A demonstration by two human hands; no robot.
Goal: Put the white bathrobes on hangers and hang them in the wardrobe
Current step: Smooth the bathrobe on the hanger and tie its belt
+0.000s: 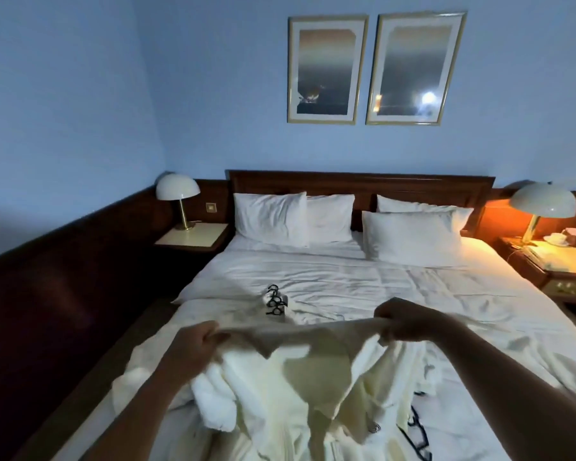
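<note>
Bathrobe (300, 390): soft matt cloth, cream-white, thick pile where bunched. Bed sheets (363, 284): smooth creased white fabric (pillows (270, 217) same). Headboard (359, 184): dark polished wood; lamp stem (183, 212): shiny brass-look metal.

White pillows (270, 217) lean on the wooden headboard (359, 184) beneath two framed pictures (326, 69).

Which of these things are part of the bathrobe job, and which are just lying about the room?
Part of the job: white bathrobe, gripped by the left hand and right hand; black hanger beside it, probably.

Just lying about: pillows, lit lamp, unlit lamp, framed pictures.
</note>
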